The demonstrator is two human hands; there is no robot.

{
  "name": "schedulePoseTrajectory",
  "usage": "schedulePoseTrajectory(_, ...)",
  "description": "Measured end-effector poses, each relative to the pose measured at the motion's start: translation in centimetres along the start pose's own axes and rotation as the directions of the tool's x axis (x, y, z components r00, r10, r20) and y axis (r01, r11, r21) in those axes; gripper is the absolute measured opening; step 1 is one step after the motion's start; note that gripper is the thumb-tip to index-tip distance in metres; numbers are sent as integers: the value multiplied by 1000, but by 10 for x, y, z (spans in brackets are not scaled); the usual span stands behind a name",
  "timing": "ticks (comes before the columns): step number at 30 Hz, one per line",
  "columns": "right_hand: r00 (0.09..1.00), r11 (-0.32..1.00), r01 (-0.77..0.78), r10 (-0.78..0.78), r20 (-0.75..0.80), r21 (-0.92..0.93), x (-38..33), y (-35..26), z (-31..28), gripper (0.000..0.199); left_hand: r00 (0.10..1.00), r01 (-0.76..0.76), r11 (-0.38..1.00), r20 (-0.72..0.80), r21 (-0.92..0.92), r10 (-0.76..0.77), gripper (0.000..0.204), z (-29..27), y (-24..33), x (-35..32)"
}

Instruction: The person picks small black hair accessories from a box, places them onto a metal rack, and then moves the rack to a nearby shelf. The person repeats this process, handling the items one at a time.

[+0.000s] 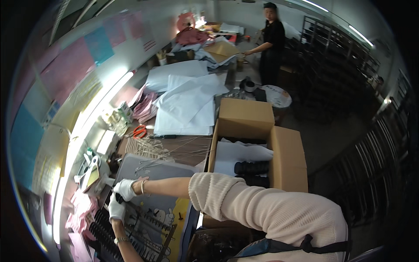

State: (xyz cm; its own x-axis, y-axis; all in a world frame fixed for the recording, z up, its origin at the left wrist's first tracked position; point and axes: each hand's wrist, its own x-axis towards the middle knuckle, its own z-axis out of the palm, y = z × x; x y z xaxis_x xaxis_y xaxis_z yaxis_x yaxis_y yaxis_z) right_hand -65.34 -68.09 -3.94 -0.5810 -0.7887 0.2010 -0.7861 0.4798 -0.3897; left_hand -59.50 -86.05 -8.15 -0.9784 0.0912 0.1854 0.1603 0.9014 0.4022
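Observation:
My left hand (116, 208), in a white glove with a watch at the wrist, is raised over the left side of the work table. Right beside it is my right hand (125, 189), also in a white glove, with a bracelet on that wrist. The fingers of both are closed around a small black part (119, 198), mostly hidden by the gloves. Below my hands stand rows of black ribbed parts (104, 231). Close to them, a metal rack (150, 220) with small black pieces rests on a grey and yellow mat with a cartoon print (179, 207).
An open cardboard box (288, 155) to the right holds white sheets and black round parts (252, 168). Ahead are orange scissors (139, 131), thin metal rods (174, 150) and stacked white sheets (187, 102). A lit tube lamp (100, 107) runs along the left. Another person (273, 43) stands at the far end.

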Motion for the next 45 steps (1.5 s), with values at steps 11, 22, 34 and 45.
schedulePoseTrajectory(11, 936, 977, 25, 52, -349, 210, -35, -2, 31, 52, 968, 151, 981, -184, -124, -172, 42, 18, 36, -17)
schedulePoseTrajectory(22, 992, 998, -57, 56, 116, 9, -17, -25, -17, 36, 944, 149, 899, 211, 411, -252, 25, -45, 73, 4)
schedulePoseTrajectory(34, 939, 873, -117, 253, -233, 473, -34, -22, 31, 33, 844, 470, 492, 209, -733, -494, 8, 32, 22, -19)
schedulePoseTrajectory(45, 978, 996, -35, 52, -203, 86, -36, -48, -41, 28, 996, -75, 987, 52, 142, 68, 32, -20, 12, 27)
